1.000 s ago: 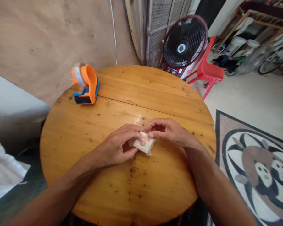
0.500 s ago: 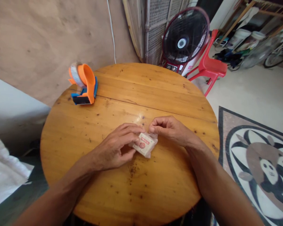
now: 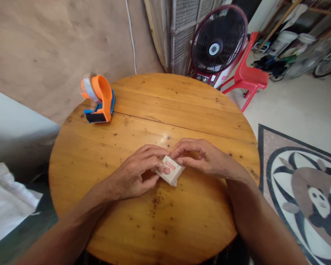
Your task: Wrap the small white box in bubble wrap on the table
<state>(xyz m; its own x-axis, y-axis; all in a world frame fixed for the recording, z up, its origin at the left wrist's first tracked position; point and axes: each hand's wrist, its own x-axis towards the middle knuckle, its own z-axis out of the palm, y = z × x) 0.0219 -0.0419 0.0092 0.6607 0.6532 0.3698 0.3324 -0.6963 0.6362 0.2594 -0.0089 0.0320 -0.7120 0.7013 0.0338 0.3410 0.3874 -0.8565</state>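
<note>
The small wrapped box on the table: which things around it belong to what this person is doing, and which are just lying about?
In the job:
- small wrapped box
- left hand, holding it
- right hand, at its edge
- wooden table, beneath

Apparently just about:
- tape dispenser, untouched, possibly related
- fan
- red chair

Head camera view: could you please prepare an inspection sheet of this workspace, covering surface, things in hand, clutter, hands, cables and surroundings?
Surface: round wooden table, with dark specks on its near half.
Things in hand: small printed box in translucent wrap.
Clutter: orange-and-blue tape dispenser, far left on the table.
Hands: left hand holds the box by its left side; right hand is at the wrap's far edge, grip unclear.
Cables: white cord against the wooden panel behind the table.
Surroundings: fan and red chair beyond the table; panda design on the floor, right side.
</note>
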